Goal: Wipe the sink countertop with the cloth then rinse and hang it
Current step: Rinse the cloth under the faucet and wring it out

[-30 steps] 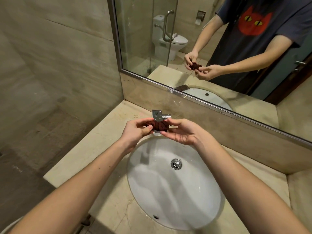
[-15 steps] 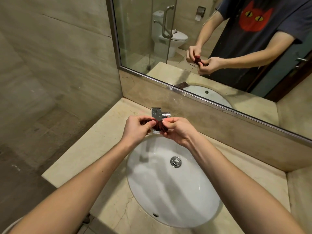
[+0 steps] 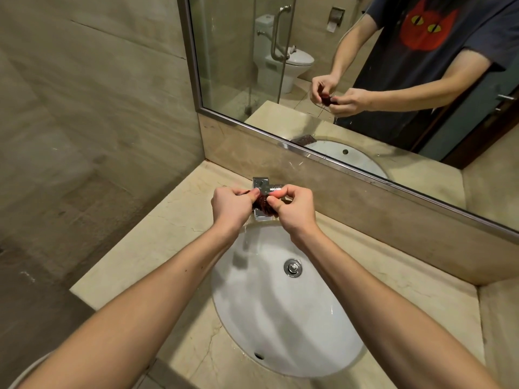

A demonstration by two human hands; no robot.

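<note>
The cloth (image 3: 262, 208) is dark red and bunched into a tight wad. It is pinched between the left hand (image 3: 231, 209) and right hand (image 3: 295, 213), above the rear rim of the white sink (image 3: 280, 318). The beige marble countertop (image 3: 157, 240) surrounds the sink.

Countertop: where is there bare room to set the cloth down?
Bare countertop lies left of the basin, toward the wall, and right of it, below the backsplash. Crowded at the tap, where left hand and right hand pinch the cloth.
</note>
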